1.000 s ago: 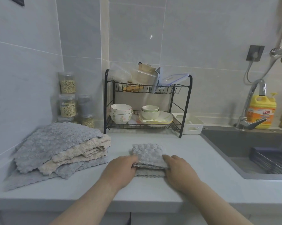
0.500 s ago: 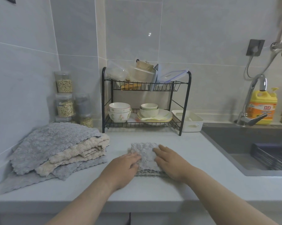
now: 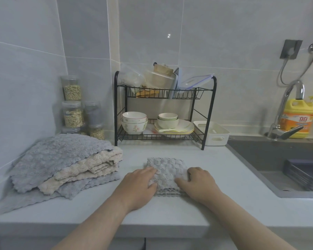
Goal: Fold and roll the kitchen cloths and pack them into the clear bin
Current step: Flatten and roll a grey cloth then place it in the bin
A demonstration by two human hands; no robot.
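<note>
A: Your folded cloth [image 3: 167,168] lies on the counter [image 3: 224,168] straight ahead of you, in the middle, with one hand at each side.

B: Your left hand [image 3: 139,186] pinches its left edge, fingers on top and thumb against the near corner. Your right hand [image 3: 199,184] grips the right edge, fingers bent over it and thumb laid flat on top.

A: Neither hand is nearer than the other, so you have an even hold.

B: Mind the way it lies. It looks slightly longer going away from you than across, and the stacked, wavy edges face you at the near end. I judge that a roll should start at that near end and travel away from you, toward the rack [image 3: 116,109].

A: Keep both sides moving together, or the roll will likely come out as a cone.

B: Now the count. You have one folded cloth under your hands. The pile [image 3: 58,156] sits well apart on your left, and it shows grey on top, beige in the middle and grey beneath. That makes at least three cloths, and you cannot tell the exact number from the overlapping layers.

A: And the clear bin?

B: You cannot pick it out for certain. One white bin [image 3: 217,136] stands just beside the rack's right leg, and some clear containers sit on the top shelf.
</note>
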